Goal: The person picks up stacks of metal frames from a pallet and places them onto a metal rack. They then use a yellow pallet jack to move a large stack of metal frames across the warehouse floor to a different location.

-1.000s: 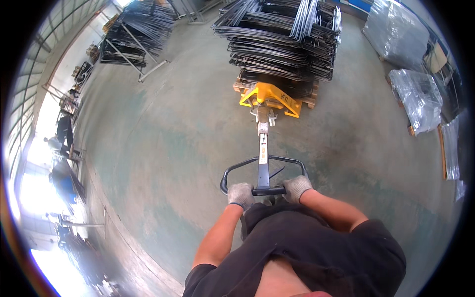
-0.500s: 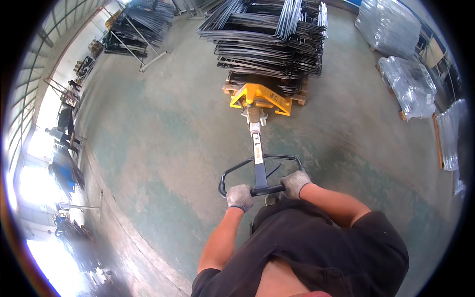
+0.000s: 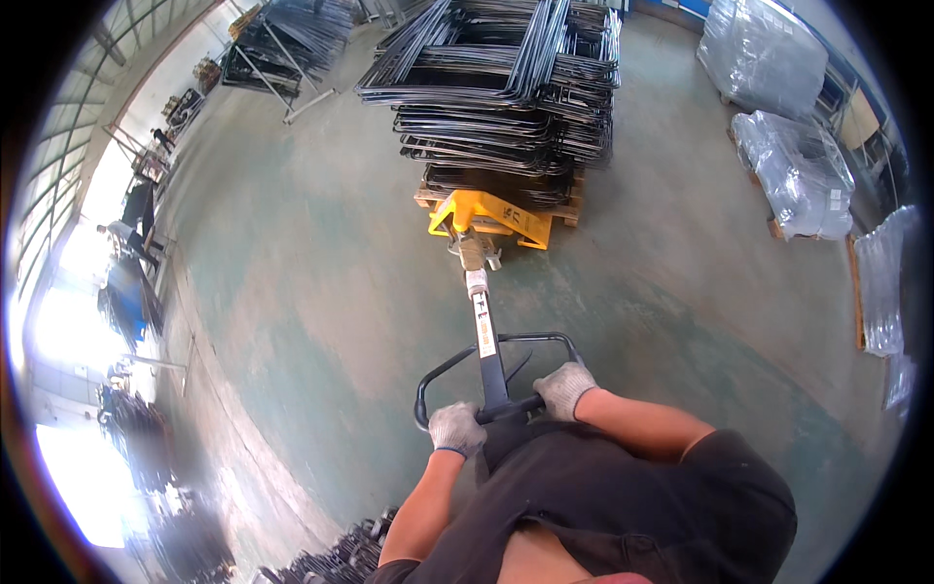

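A yellow pallet jack [image 3: 477, 206] has its front end at a wooden pallet [image 3: 566, 208] ahead of me. Stacked high on that pallet are black metal frames [image 3: 486, 127]. The jack's long black handle [image 3: 493, 375] slants back to my body and ends in a loop. My left hand [image 3: 456, 428], in a pale knit glove, is closed round the near bar of the loop on its left side. My right hand [image 3: 564, 389], gloved alike, grips the same bar on the right. The jack's forks are hidden under the load.
Plastic-wrapped pallet loads [image 3: 793, 175] line the right side. At the far left a metal rack [image 3: 287, 58] holds more dark frames. A pile of black metal parts [image 3: 336, 557] lies close by at the lower left. A person [image 3: 126, 238] is at the left wall.
The jack and its load now appear slightly lower and further left in view. Both hands keep their grip, nearer my body. A pile of black parts has come into view at the lower left.
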The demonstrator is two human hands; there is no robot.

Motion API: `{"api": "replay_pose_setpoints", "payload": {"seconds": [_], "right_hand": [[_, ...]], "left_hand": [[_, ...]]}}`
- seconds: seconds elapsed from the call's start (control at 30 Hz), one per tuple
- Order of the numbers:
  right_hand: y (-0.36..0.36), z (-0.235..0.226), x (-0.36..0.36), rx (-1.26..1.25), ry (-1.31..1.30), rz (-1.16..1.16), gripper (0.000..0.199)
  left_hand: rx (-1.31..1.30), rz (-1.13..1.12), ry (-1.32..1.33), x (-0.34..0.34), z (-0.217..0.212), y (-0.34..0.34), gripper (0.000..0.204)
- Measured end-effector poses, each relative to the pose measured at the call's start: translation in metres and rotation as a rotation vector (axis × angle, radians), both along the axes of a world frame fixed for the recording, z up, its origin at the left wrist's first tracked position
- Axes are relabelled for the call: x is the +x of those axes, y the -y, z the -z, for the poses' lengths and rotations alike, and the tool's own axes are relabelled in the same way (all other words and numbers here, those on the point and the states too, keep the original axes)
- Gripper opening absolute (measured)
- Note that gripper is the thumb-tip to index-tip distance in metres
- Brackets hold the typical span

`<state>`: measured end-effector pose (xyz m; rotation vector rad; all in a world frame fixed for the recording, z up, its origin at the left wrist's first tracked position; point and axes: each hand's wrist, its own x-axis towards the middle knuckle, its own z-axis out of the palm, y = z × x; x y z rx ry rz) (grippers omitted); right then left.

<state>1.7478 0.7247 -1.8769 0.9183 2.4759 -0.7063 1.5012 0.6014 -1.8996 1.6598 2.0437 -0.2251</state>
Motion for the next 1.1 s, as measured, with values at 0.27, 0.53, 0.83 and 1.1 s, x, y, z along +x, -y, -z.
{"api": "replay_pose_setpoints", "payload": {"seconds": [0.27,0.53,0.83,1.1], "right_hand": [[-0.004,0.008,-0.003,0.038,0.036,0.011,0.03],[0.005,0.011,0.004,0.073,-0.036,0.002,0.027],[-0.025,-0.027,-0.025,0.01,0.02,0.049,0.03],[-0.01,-0.039,-0.041,0.034,-0.027,0.044,0.035]], "left_hand": [[-0.061,0.023,0.033,-0.001,-0.014,-0.007,0.036],[-0.032,0.075,0.019,-0.011,-0.004,-0.003,0.036],[0.028,0.049,0.043,-0.033,-0.018,-0.02,0.045],[0.271,0.104,0.103,-0.075,-0.036,0.005,0.03]]}}
